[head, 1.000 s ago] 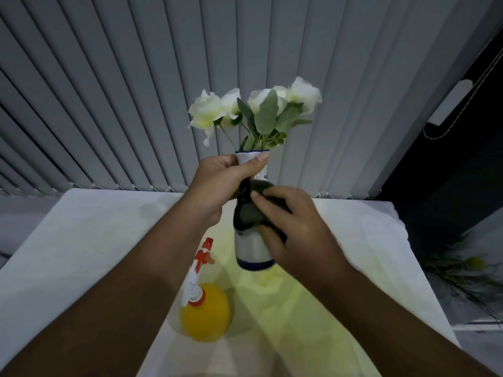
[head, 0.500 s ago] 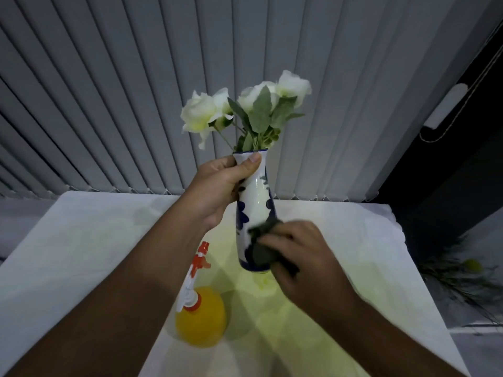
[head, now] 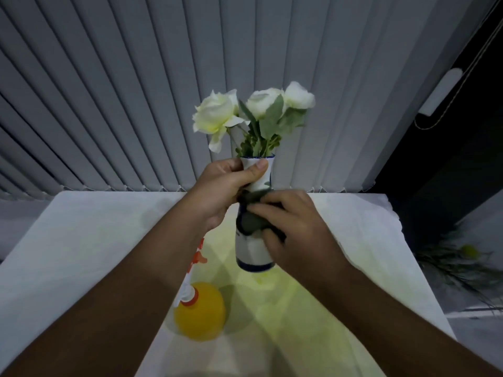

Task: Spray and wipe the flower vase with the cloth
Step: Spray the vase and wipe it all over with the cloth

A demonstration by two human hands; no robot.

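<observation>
Since half a second ago, the right hand (head: 294, 229) has slid the dark cloth (head: 251, 223) from the vase's base up to its middle. Held upright above the white table (head: 81, 240), the blue-and-white vase (head: 253, 251) looks glazed, probably slippery when sprayed, and breakable. Closed around the neck just below the rim, the left hand (head: 226, 186) holds it where it is narrowest. Right fingers press the cloth flat against the body. 3 white roses (head: 253, 110) top it. A yellow spray bottle (head: 200, 311) stands below left; open tabletop lies either side.
</observation>
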